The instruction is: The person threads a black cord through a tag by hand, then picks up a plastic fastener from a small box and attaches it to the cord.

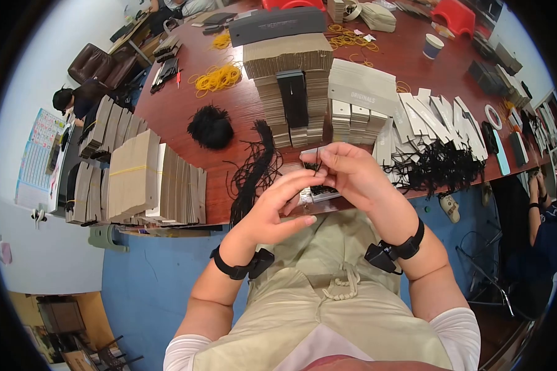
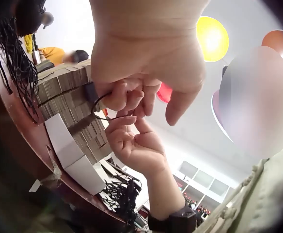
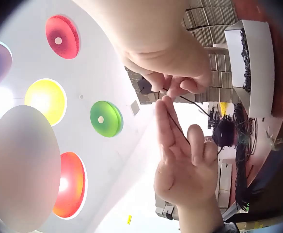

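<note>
Above the table's front edge, my two hands meet over one thin black cord [image 3: 177, 125]. My right hand [image 1: 358, 176] pinches the cord between thumb and fingertips. On the left hand [image 1: 269, 209], the index and middle fingers reach toward that pinch, while the other two curl where the cord runs, as the right wrist view shows. A loop of the cord [image 2: 94, 108] bows out beside the left fingers in the left wrist view. Below the hands stands an open white box [image 3: 262, 68] with black cords [image 3: 245, 60] inside, partly hidden in the head view.
Tall stacks of brown card pieces [image 1: 266, 59] rise behind the hands. White tags with black cords [image 1: 436, 164] pile up on the right. Leftward lie a hank of black cords [image 1: 257, 167], a black bundle [image 1: 210, 127], yellow rubber bands [image 1: 216, 79] and banded card stacks [image 1: 133, 179].
</note>
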